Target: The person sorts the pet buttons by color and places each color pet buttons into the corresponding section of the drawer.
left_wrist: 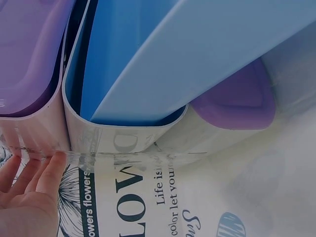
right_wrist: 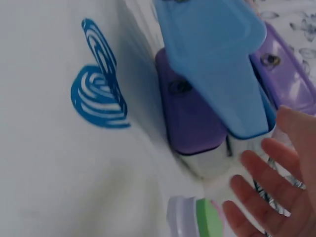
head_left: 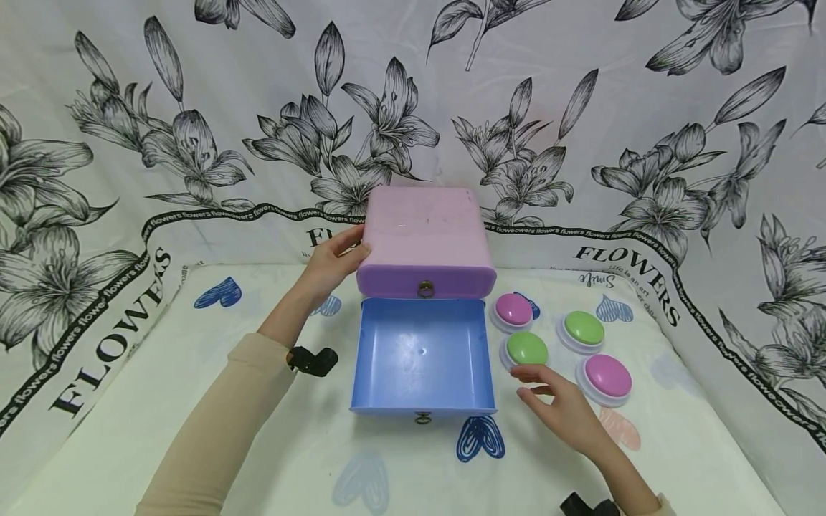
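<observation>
A small chest of drawers (head_left: 422, 229) with a pink top stands against the cloth backdrop. Its blue middle drawer (head_left: 422, 347) is pulled far out and has nothing inside. Above it the purple top drawer (head_left: 390, 283) is closed, as is the purple bottom drawer (right_wrist: 195, 113) in the right wrist view. My left hand (head_left: 332, 264) rests its extended fingers against the chest's left side, near the top. Right of the blue drawer, my right hand (head_left: 558, 408) hovers with parted, loosely bent fingers, its fingertips by the near green-topped round push button (head_left: 528, 349). It holds nothing.
A magenta-topped button (head_left: 514, 309) stands beside the chest. Farther right are another green button (head_left: 584, 327) and a magenta one (head_left: 609, 375), all on white bases. A white cloth with printed hearts (head_left: 480, 437) covers the table, and a flowered cloth (head_left: 193, 143) hangs behind.
</observation>
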